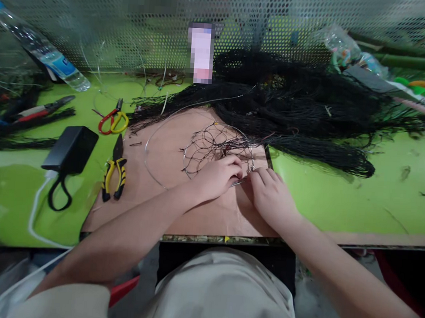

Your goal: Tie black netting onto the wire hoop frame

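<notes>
A small wire ring [188,169] with black netting strung over it lies on a bare brown patch of the bench [209,216]. My left hand [216,176] is curled closed at the ring's near edge, and a thin metal tip shows under its fingers. My right hand [270,193] is beside it, fingers pinched at the same spot on the ring. A larger bare wire hoop [149,164] lies around the left side of the ring. A big heap of black netting [302,104] sprawls behind.
Yellow-handled pliers [114,172] lie left of the hoop, with a black power adapter [71,148] and its white cable, red-and-yellow scissors [113,119] and more pliers [44,108] further left. A water bottle [39,47] leans at the back left against a perforated metal screen [108,28].
</notes>
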`<state>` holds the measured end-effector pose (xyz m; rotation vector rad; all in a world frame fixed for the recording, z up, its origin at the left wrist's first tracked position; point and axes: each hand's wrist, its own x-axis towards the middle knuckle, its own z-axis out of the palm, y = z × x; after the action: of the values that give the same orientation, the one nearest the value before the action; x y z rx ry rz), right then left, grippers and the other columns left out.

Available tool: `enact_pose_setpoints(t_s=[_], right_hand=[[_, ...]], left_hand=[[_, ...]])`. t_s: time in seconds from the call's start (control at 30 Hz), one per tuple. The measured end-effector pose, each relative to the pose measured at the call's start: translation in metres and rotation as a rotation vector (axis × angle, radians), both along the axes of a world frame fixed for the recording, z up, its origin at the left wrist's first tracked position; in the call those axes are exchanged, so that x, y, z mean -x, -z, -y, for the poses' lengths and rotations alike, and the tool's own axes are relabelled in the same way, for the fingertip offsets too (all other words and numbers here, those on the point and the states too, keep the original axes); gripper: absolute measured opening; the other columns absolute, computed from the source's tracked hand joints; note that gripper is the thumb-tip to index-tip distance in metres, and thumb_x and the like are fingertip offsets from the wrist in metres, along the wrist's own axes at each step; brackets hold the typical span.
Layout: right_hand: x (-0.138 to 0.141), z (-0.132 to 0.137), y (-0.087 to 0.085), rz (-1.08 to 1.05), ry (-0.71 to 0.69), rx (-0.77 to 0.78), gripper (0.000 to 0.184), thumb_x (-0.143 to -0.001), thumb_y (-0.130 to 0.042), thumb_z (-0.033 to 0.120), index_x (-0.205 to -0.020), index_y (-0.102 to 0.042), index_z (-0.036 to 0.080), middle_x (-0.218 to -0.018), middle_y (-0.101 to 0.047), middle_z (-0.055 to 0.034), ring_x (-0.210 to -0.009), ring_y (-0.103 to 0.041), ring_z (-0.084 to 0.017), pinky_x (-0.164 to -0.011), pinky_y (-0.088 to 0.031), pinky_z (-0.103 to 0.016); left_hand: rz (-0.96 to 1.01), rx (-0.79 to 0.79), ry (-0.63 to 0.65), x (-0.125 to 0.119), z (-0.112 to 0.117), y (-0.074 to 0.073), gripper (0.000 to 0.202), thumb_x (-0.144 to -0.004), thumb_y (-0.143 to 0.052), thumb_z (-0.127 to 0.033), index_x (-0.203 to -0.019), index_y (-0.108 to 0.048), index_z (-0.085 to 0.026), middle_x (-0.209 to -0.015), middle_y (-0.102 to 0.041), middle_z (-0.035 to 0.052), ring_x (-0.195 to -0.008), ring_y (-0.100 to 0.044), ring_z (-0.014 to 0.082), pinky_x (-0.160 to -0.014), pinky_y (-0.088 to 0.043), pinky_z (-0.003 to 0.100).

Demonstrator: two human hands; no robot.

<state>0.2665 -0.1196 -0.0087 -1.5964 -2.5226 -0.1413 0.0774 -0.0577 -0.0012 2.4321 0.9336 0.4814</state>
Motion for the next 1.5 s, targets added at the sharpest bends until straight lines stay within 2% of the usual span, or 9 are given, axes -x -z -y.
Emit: enact_pose_setpoints(t_s=[0.23,0.37,0.5,0.63,0.83,0.97,1.13,1.3,1.5], right_hand=[[-0.004,0.001,-0.001,-0.172,-0.027,0.037,0.019,-0.099,-0.049,0.019,-0.093,-0.066,0.015,-0.089,-0.065,-0.0084,-0.085,-0.053,-0.023,-0.079,-0.039,-0.034],[-0.003,0.001,-0.003,-0.251,-0.031,0.054,0.02,-0.098,-0.05,0.018,-0.104,-0.069,0.014,-0.09,-0.066,-0.0093,-0.086,-0.054,-0.023,-0.079,-0.042,-0.034],[-0.004,0.0,-0.002,-0.271,-0.046,0.072,0.022,-0.098,-0.05,0.017,-0.1,-0.071,0.014,-0.091,-0.067,-0.0103,-0.089,-0.056,-0.023,-0.081,-0.044,-0.035],[-0.005,-0.001,0.0,-0.287,-0.05,0.049,0.022,-0.097,-0.051,0.016,-0.101,-0.073,0.013,-0.091,-0.067,-0.0113,-0.088,-0.057,-0.024,-0.081,-0.046,-0.036],[-0.009,-0.004,0.004,-0.372,-0.059,0.063,0.018,-0.09,-0.058,0.012,-0.081,-0.073,0.014,-0.086,-0.066,-0.0108,-0.083,-0.057,-0.024,-0.075,-0.048,-0.037],[-0.011,-0.006,0.003,-0.519,-0.061,0.126,0.016,-0.086,-0.061,0.008,-0.085,-0.075,0.015,-0.09,-0.069,-0.0097,-0.083,-0.061,-0.022,-0.073,-0.05,-0.034],[-0.012,-0.007,0.001,-0.606,-0.031,0.169,0.016,-0.081,-0.065,0.005,-0.083,-0.076,0.016,-0.086,-0.07,-0.0068,-0.077,-0.063,-0.019,-0.069,-0.048,-0.03],[-0.014,-0.009,0.003,-0.655,-0.015,0.185,0.015,-0.08,-0.066,0.006,-0.08,-0.077,0.017,-0.082,-0.07,-0.006,-0.074,-0.064,-0.017,-0.067,-0.047,-0.028],[-0.013,-0.009,0.001,-0.645,-0.02,0.199,0.016,-0.083,-0.064,0.01,-0.08,-0.078,0.018,-0.081,-0.068,-0.0061,-0.072,-0.063,-0.017,-0.065,-0.046,-0.028]], left_hand=[[-0.017,-0.039,0.017,0.0,0.003,0.0,0.02,-0.099,-0.05,-0.022,-0.102,-0.069,-0.021,-0.12,-0.066,0.0042,-0.096,-0.066,0.0153,-0.084,-0.051,0.029],[-0.038,0.026,0.005,-0.001,0.005,-0.005,0.023,-0.101,-0.046,-0.026,-0.107,-0.067,-0.024,-0.114,-0.069,0.0023,-0.094,-0.067,0.0144,-0.083,-0.052,0.028],[-0.048,0.009,0.032,-0.002,0.004,-0.006,0.023,-0.102,-0.043,-0.023,-0.111,-0.065,-0.023,-0.119,-0.069,0.0016,-0.1,-0.067,0.0142,-0.088,-0.052,0.028],[-0.097,-0.165,0.058,-0.002,0.004,-0.002,0.026,-0.103,-0.04,-0.02,-0.119,-0.06,-0.019,-0.12,-0.068,0.004,-0.104,-0.066,0.0152,-0.089,-0.053,0.028],[-0.326,-0.583,0.392,-0.005,0.002,-0.003,0.024,-0.098,-0.042,-0.012,-0.1,-0.066,-0.009,-0.109,-0.066,0.0135,-0.094,-0.064,0.022,-0.071,-0.054,0.033],[-0.375,-0.727,0.473,-0.006,0.0,-0.007,0.026,-0.098,-0.041,-0.012,-0.102,-0.066,-0.006,-0.113,-0.064,0.0149,-0.092,-0.063,0.0229,-0.065,-0.053,0.034],[-0.396,-0.711,0.492,-0.008,-0.004,-0.009,0.028,-0.097,-0.04,-0.009,-0.106,-0.066,-0.006,-0.115,-0.063,0.0164,-0.09,-0.063,0.0215,-0.061,-0.05,0.031],[-0.503,-0.717,0.615,-0.014,-0.009,-0.02,0.031,-0.094,-0.039,-0.006,-0.105,-0.068,-0.005,-0.113,-0.062,0.0183,-0.085,-0.065,0.0225,-0.058,-0.049,0.033],[-0.579,-0.671,0.649,-0.017,-0.012,-0.027,0.031,-0.091,-0.042,-0.007,-0.106,-0.069,-0.004,-0.114,-0.062,0.0179,-0.08,-0.065,0.0222,-0.058,-0.05,0.034]])
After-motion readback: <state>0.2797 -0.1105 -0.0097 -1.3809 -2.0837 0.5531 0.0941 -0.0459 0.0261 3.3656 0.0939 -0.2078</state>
